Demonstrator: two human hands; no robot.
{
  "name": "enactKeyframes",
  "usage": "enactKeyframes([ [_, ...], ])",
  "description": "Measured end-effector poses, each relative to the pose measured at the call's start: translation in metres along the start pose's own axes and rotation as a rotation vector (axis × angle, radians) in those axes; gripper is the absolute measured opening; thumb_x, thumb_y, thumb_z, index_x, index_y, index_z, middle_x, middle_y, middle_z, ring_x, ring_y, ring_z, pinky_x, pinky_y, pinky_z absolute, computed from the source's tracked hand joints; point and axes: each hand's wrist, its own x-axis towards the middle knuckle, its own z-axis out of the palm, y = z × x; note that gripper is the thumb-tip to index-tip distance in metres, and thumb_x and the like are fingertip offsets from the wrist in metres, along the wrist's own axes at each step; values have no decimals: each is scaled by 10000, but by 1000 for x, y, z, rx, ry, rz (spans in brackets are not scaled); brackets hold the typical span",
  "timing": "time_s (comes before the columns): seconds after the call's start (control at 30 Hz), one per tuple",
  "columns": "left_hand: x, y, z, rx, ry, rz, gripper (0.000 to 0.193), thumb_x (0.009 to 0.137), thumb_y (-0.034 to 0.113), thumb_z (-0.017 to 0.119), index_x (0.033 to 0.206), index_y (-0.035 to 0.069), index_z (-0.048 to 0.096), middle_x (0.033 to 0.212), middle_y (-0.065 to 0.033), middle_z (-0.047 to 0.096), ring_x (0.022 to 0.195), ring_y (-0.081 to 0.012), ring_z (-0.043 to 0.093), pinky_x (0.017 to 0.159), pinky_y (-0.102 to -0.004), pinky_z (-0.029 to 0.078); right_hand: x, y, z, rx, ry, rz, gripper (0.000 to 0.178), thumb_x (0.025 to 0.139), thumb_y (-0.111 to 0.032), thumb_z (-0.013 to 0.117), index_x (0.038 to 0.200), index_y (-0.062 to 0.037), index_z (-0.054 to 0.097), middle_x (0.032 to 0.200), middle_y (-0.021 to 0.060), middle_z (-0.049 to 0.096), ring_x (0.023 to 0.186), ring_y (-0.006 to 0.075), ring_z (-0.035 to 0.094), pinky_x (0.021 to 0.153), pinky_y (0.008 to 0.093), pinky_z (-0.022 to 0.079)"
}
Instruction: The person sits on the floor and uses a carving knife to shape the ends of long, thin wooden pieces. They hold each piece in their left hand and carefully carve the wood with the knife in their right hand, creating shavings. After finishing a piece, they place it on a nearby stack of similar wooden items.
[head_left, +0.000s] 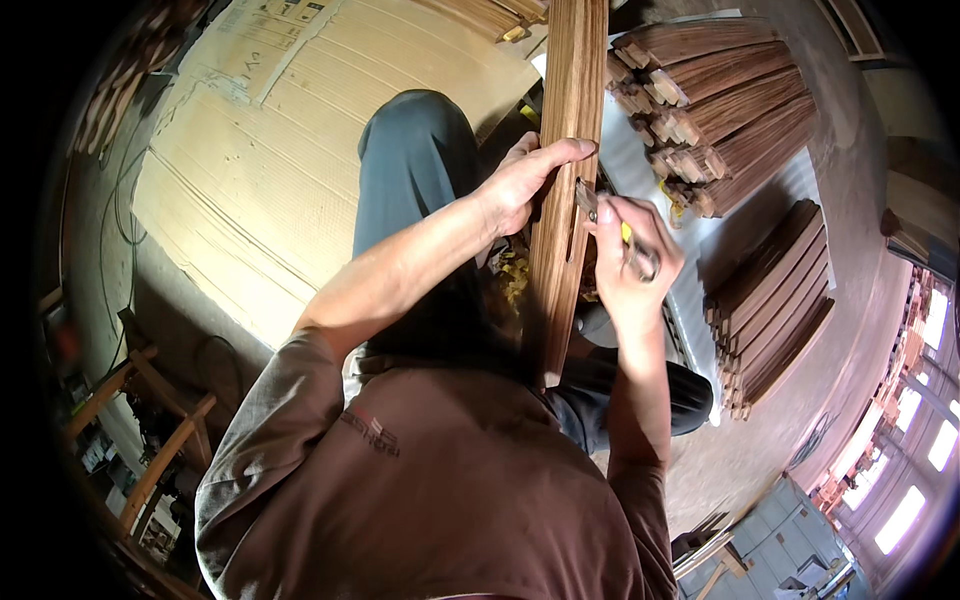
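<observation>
A long brown wooden piece with slots in its face slants up from my lap, its lower end near my shirt. My left hand is closed round its left edge, the thumb lying across the face. In my right hand is a small hand tool with a metal tip and some yellow on its handle. Its tip rests at the upper slot of the wood; fingers and blur hide its exact kind. Below that point a longer narrow slot shows in the same face.
Flattened cardboard spreads out on the left. Stacked wooden pieces with cut ends lie at the upper right, and curved wooden strips sit below them on a pale sheet. Yellow shavings gather beneath the wood. Grey boxes stand lower right.
</observation>
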Motion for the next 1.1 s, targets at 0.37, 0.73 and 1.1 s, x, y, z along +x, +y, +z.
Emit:
enactKeyframes([
  [0.37, -1, -3, 8, 137, -63, 14, 575, 815, 307, 792, 1249, 51, 515, 1158, -102, 583, 1123, -235, 577, 999, -430, 484, 38, -16, -43, 301, -240, 774, 171, 954, -106, 665, 861, 31, 705, 805, 96, 708, 534, 120, 612, 491, 247, 488],
  [0.73, 5, -3, 1, 111, -58, 3, 542, 824, 326, 778, 1229, 66, 528, 1150, -92, 573, 1114, -219, 553, 975, -437, 477, -18, -19, -41, -226, -363, 183, 180, 869, -183, 779, 982, -76, 688, 810, 96, 726, 677, 205, 712, 626, 336, 573],
  [1.1, 19, 6, -9, 81, -233, 137, 601, 836, 267, 765, 1319, 30, 498, 1080, -130, 662, 991, -257, 652, 928, -444, 562, -55, 42, -102, -451, 134, 392, 528, 932, -108, 679, 1430, -26, 525, 1287, 199, 662, 1147, 260, 644, 974, 382, 480],
])
